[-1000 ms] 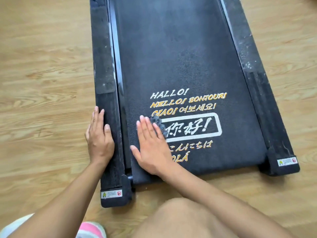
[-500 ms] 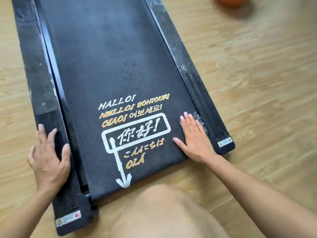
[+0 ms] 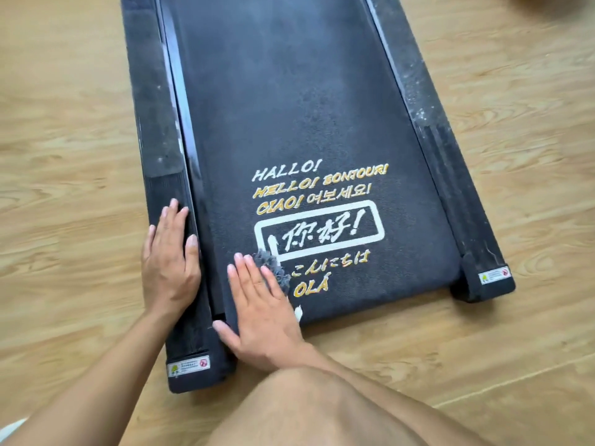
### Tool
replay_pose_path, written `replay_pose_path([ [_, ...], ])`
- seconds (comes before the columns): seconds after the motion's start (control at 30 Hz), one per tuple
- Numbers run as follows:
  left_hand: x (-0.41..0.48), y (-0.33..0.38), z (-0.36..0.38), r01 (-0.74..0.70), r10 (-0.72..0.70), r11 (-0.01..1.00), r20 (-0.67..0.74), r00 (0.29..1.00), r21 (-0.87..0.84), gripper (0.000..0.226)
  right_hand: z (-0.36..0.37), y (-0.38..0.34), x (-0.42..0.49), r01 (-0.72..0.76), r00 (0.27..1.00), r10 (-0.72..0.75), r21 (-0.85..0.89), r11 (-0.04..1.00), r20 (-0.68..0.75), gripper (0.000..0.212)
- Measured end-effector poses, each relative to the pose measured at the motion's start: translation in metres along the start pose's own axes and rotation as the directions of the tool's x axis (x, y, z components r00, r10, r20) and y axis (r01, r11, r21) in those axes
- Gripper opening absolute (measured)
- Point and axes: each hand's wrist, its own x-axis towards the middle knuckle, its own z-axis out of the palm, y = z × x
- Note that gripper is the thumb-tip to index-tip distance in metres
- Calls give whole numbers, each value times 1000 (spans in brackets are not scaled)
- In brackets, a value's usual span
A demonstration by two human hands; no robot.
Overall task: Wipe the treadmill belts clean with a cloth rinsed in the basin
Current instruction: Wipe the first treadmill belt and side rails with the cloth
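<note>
Belt: black textured treadmill belt printed with white and yellow greetings, lying on the light wooden floor.
Cloth: dark grey nubbly cloth on the belt's near left part, at the corner of the white printed box, mostly covered by fingers.
Right hand: flat, fingers straight, pressing the cloth onto the belt.
Left hand: flat, fingers straight, resting on the black left side rail, gripping nothing.
Foreground: bare knee.
</note>
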Motion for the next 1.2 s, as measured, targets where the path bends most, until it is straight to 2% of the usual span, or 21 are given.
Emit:
replay_pose_path([
  [0.07,1,-2,3,-15,16,1000,-10,1000,22,54,3,-11,5,40,999,-40,-46,998,-4,87],
  [0.2,-1,-2,4,-28,29,999,-24,999,39,52,13,21,-19,320,946,-322,-207,925,24,80],
  [0.3,-1,-3,3,-23,23,999,-12,1000,37,53,14,61,-39,335,933,-360,-306,891,-26,73],
  [0.47,0,0,3,11,-11,1000,5,1000,25,53,-16,149,-81,135,982,-160,-213,968,-101,77],
  [0.6,0,1,1,1,0,999,-5,1000,51,53,-34,220,-112,-133,982,105,-177,975,-156,80],
  [0.77,1,6,-1,6,-5,996,-8,1000,89,54,-47,253,-130,-396,907,396,27,918,-141,73],
  [0.9,2,11,-3,20,-23,994,28,999,106,55,-47,226,-97,-552,779,608,292,781,-152,72],
  [0.97,1,13,-3,29,-33,992,37,999,124,55,-53,212,-72,-502,813,565,320,804,-143,74],
  [1.07,0,14,-3,32,-41,988,55,998,151,57,-66,184,-27,-249,942,312,367,896,-123,67],
  [1.1,1,13,-3,36,-46,987,66,997,155,57,-70,178,-14,-163,966,225,365,917,-132,63],
  [1.2,1,12,-3,31,-46,986,89,995,163,59,-76,176,-1,-53,961,114,239,970,-252,53],
])
